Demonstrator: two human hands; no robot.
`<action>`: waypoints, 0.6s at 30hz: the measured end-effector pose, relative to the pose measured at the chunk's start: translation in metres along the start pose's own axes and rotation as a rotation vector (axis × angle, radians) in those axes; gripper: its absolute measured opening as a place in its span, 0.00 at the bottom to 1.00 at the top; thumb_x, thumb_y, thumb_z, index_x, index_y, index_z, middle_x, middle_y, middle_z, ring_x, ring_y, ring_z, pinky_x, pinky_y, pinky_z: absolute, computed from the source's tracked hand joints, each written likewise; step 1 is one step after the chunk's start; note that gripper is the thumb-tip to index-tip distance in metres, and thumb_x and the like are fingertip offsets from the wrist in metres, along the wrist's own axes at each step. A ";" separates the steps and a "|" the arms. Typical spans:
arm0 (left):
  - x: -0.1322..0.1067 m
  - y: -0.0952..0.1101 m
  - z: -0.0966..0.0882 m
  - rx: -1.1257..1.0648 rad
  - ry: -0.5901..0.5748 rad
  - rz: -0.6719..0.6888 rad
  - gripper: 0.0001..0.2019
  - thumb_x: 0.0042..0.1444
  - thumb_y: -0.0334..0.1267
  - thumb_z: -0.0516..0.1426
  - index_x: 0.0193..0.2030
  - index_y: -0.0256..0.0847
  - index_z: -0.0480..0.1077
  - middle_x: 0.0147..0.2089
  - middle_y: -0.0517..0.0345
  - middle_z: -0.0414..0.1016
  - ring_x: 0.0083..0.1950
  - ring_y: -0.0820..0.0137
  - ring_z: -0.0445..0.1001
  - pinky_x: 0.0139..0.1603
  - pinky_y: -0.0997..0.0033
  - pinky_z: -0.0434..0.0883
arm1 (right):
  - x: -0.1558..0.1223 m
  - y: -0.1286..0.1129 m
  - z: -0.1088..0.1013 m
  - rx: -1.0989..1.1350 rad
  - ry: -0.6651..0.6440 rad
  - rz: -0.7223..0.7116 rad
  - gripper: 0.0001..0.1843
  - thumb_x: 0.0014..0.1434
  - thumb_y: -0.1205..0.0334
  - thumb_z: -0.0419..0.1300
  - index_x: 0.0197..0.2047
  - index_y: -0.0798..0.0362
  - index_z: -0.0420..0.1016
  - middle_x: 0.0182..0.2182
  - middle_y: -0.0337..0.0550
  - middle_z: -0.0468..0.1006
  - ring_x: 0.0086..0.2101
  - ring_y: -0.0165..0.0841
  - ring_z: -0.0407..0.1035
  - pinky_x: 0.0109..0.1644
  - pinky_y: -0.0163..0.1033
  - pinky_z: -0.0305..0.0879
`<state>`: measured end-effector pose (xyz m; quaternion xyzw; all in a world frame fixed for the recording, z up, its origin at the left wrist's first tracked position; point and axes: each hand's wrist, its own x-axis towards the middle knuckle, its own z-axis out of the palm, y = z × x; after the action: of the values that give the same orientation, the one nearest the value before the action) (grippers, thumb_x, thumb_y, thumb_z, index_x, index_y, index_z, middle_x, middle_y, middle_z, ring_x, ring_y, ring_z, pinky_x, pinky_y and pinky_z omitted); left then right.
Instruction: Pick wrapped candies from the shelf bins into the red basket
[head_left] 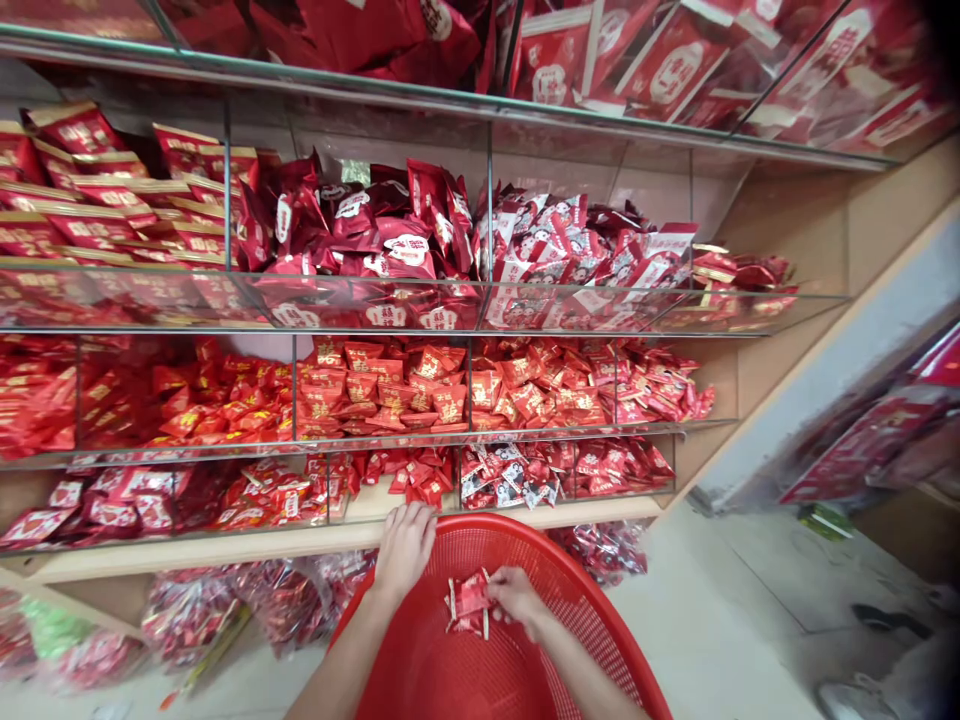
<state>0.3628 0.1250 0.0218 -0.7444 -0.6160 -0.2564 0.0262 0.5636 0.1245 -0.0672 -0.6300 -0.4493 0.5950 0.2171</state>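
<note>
Red foil packets (469, 603) are clamped between the fingers (501, 585) of the right hand (517, 597), held inside the rim of a red plastic mesh basket (577, 590). The left hand (405, 552), fingers loosely together, lies empty on the basket's far rim beside the wooden shelf edge (225, 545), below acrylic display bins (382, 395) packed with red sweets, with clear bags of red packets (255, 610) on the floor.
</note>
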 end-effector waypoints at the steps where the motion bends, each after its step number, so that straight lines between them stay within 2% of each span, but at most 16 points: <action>1: 0.000 0.000 0.000 -0.001 0.003 0.000 0.14 0.60 0.38 0.43 0.44 0.43 0.67 0.41 0.57 0.70 0.43 0.67 0.65 0.48 0.63 0.60 | 0.000 0.002 0.000 -0.047 0.014 -0.010 0.05 0.44 0.68 0.55 0.20 0.52 0.62 0.10 0.31 0.65 0.11 0.25 0.58 0.16 0.29 0.44; 4: -0.001 0.000 0.000 -0.011 0.015 0.001 0.13 0.60 0.38 0.44 0.44 0.43 0.68 0.41 0.56 0.70 0.43 0.67 0.65 0.48 0.62 0.61 | -0.003 0.003 -0.002 -0.171 0.101 -0.072 0.10 0.41 0.67 0.59 0.15 0.52 0.60 0.10 0.33 0.65 0.13 0.26 0.59 0.18 0.30 0.44; 8: -0.001 -0.001 0.000 -0.019 0.011 0.000 0.14 0.60 0.38 0.43 0.44 0.43 0.67 0.42 0.56 0.70 0.44 0.67 0.65 0.49 0.61 0.60 | -0.012 -0.017 -0.016 -0.379 0.355 -0.346 0.16 0.45 0.59 0.59 0.14 0.51 0.59 0.13 0.35 0.67 0.17 0.27 0.61 0.21 0.31 0.47; 11: -0.002 -0.001 0.001 -0.027 0.003 0.009 0.14 0.61 0.38 0.42 0.44 0.43 0.67 0.42 0.56 0.70 0.44 0.67 0.65 0.49 0.61 0.60 | -0.020 -0.043 -0.036 -0.277 0.396 -0.475 0.21 0.53 0.47 0.52 0.15 0.50 0.60 0.11 0.36 0.67 0.15 0.28 0.60 0.22 0.32 0.51; 13: -0.002 -0.001 0.001 -0.029 0.013 0.014 0.14 0.60 0.38 0.43 0.44 0.44 0.67 0.42 0.55 0.70 0.44 0.67 0.65 0.48 0.61 0.61 | -0.025 -0.059 -0.053 -0.162 0.523 -0.544 0.24 0.53 0.41 0.49 0.17 0.51 0.62 0.13 0.38 0.69 0.16 0.29 0.60 0.24 0.33 0.54; 15: -0.001 -0.002 0.002 -0.027 0.023 0.020 0.14 0.60 0.38 0.43 0.44 0.44 0.67 0.42 0.55 0.70 0.44 0.67 0.65 0.48 0.61 0.61 | -0.028 -0.069 -0.069 -0.074 0.659 -0.586 0.25 0.51 0.39 0.50 0.20 0.52 0.64 0.16 0.40 0.71 0.18 0.30 0.62 0.26 0.33 0.57; 18: -0.001 -0.002 0.002 -0.020 0.024 0.025 0.14 0.60 0.38 0.43 0.44 0.44 0.67 0.42 0.55 0.70 0.44 0.67 0.65 0.48 0.61 0.61 | -0.029 -0.074 -0.085 0.004 0.726 -0.592 0.25 0.49 0.38 0.53 0.25 0.54 0.69 0.20 0.43 0.75 0.21 0.32 0.66 0.29 0.34 0.59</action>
<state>0.3613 0.1257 0.0190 -0.7492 -0.6035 -0.2713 0.0293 0.6241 0.1595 0.0258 -0.6416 -0.5038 0.2495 0.5218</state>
